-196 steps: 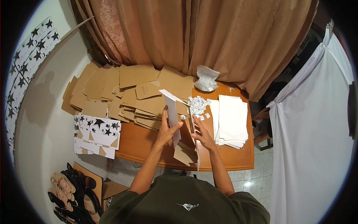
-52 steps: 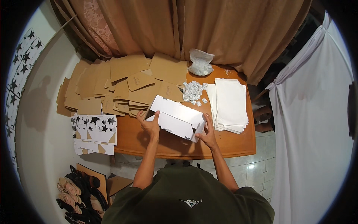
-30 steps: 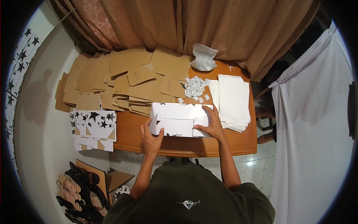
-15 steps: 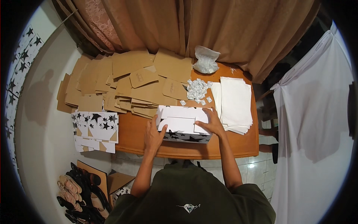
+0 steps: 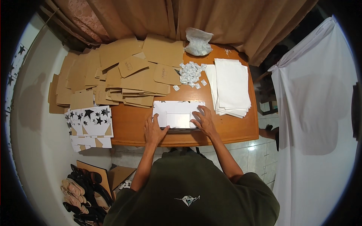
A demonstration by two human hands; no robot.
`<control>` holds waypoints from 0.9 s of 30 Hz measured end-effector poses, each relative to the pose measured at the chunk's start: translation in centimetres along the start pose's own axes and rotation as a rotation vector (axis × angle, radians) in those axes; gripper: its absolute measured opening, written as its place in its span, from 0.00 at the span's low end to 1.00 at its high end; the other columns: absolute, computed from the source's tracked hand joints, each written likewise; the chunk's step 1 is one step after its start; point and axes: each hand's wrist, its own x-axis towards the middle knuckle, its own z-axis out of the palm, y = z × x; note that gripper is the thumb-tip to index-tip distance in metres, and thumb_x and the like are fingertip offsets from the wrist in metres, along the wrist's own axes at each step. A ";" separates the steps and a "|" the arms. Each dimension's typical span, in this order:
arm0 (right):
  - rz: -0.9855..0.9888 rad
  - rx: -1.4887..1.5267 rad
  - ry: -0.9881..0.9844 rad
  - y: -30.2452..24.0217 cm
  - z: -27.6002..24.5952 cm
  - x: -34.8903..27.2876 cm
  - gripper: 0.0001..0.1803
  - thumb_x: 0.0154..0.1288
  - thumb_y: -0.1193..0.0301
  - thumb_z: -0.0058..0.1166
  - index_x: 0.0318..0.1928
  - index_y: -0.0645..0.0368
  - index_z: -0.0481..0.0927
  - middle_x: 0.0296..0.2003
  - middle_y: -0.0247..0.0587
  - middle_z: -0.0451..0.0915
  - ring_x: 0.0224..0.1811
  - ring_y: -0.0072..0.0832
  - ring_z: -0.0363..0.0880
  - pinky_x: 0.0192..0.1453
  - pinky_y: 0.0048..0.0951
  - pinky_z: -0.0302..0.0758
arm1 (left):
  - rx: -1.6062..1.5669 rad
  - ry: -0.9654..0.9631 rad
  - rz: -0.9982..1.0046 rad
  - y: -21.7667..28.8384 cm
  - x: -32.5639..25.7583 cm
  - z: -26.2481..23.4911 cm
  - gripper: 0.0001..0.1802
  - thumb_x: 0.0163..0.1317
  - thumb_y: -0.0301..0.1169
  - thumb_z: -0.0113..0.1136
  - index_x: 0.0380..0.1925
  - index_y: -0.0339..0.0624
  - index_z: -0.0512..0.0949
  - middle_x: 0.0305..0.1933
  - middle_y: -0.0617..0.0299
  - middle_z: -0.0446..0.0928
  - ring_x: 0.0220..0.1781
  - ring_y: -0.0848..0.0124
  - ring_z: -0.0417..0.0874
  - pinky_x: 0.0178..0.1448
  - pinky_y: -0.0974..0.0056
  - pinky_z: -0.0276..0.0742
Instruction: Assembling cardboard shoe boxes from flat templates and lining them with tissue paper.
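Observation:
A white cardboard box [image 5: 178, 119] with black stars stands near the table's front edge, a paler rectangle showing in the middle of its top between white panels. At its left end, my left hand [image 5: 154, 130] grips the side, thumb along the near edge. My right hand [image 5: 204, 121] holds the right end with fingers bent over the top and thumb on the panel edge. Beyond the box lies a pile of small white sachets [image 5: 191, 72]. To its right is a stack of white sheets [image 5: 233, 86].
Flattened brown cardboard pieces [image 5: 124, 69] cover the table's back left. Star-patterned white card pieces [image 5: 90, 122] lie at the left edge. A clear plastic bag [image 5: 199, 43] sits at the back by brown curtains [image 5: 218, 19]. Shoes [image 5: 81, 192] are at lower left; a white cloth [image 5: 305, 113] hangs right.
The box has turned in my hands: its starred near side, plain before, is now mostly out of sight, and a pale rectangle shows on top. The whole view has shifted slightly.

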 end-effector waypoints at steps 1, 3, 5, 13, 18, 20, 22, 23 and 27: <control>0.002 0.005 -0.006 -0.4 0.0 0.0 0.30 0.60 0.55 0.70 0.60 0.53 0.79 0.65 0.53 0.70 0.70 0.52 0.63 0.73 0.51 0.64 | 0.002 -0.004 -0.006 0.5 0.0 -0.7 0.40 0.59 0.49 0.70 0.66 0.43 0.68 0.69 0.42 0.64 0.71 0.44 0.64 0.68 0.36 0.64; -0.021 -0.055 -0.088 -1.7 -1.2 0.1 0.35 0.56 0.54 0.73 0.61 0.56 0.79 0.63 0.47 0.74 0.70 0.50 0.64 0.72 0.49 0.65 | 0.207 0.056 -0.003 1.8 0.1 -1.6 0.41 0.60 0.56 0.66 0.65 0.41 0.69 0.71 0.41 0.63 0.74 0.44 0.60 0.71 0.34 0.57; -0.012 -0.007 -0.122 -2.3 -2.0 0.2 0.37 0.53 0.54 0.74 0.61 0.57 0.78 0.62 0.45 0.75 0.70 0.50 0.64 0.73 0.49 0.65 | 0.113 0.134 0.075 1.3 0.8 -0.8 0.41 0.61 0.58 0.64 0.65 0.40 0.70 0.72 0.42 0.62 0.76 0.45 0.59 0.73 0.33 0.55; 0.001 0.136 -0.201 -1.4 -2.1 -0.1 0.43 0.48 0.54 0.77 0.63 0.60 0.77 0.64 0.44 0.75 0.71 0.52 0.63 0.75 0.50 0.65 | 0.201 0.005 0.386 4.1 3.8 0.7 0.30 0.63 0.44 0.66 0.64 0.48 0.74 0.73 0.50 0.66 0.79 0.48 0.58 0.74 0.24 0.44; 0.017 0.197 -0.227 -1.5 -2.4 0.1 0.41 0.52 0.56 0.75 0.65 0.59 0.76 0.66 0.43 0.74 0.73 0.53 0.61 0.76 0.49 0.64 | 0.211 -0.062 0.342 5.2 4.7 3.2 0.23 0.62 0.40 0.67 0.57 0.51 0.78 0.63 0.50 0.74 0.71 0.50 0.69 0.72 0.22 0.46; 0.034 0.204 -0.241 -1.4 -2.6 0.1 0.41 0.53 0.56 0.75 0.65 0.59 0.76 0.66 0.43 0.74 0.73 0.52 0.60 0.76 0.49 0.63 | 0.225 -0.037 0.346 5.8 4.8 3.6 0.23 0.62 0.41 0.67 0.56 0.50 0.79 0.61 0.51 0.75 0.69 0.50 0.70 0.71 0.24 0.49; 0.049 0.212 -0.255 -1.4 -2.8 0.1 0.40 0.54 0.56 0.74 0.65 0.58 0.76 0.66 0.43 0.73 0.74 0.51 0.59 0.77 0.49 0.62 | 0.239 -0.009 0.348 5.9 4.9 4.0 0.23 0.62 0.42 0.67 0.56 0.50 0.79 0.60 0.52 0.75 0.66 0.50 0.71 0.69 0.26 0.51; 0.048 0.222 -0.261 -1.4 -2.9 0.1 0.40 0.55 0.56 0.73 0.65 0.58 0.76 0.66 0.43 0.73 0.75 0.51 0.59 0.77 0.49 0.62 | 0.222 0.035 0.350 5.7 5.2 4.2 0.22 0.62 0.44 0.67 0.54 0.50 0.80 0.58 0.52 0.76 0.63 0.51 0.72 0.67 0.29 0.54; 0.067 0.235 -0.305 -1.6 -3.4 0.2 0.39 0.57 0.56 0.72 0.67 0.57 0.76 0.67 0.44 0.73 0.77 0.50 0.57 0.78 0.49 0.60 | 0.208 0.124 0.354 5.4 5.4 4.8 0.22 0.61 0.47 0.67 0.52 0.50 0.81 0.53 0.54 0.76 0.57 0.54 0.73 0.61 0.38 0.61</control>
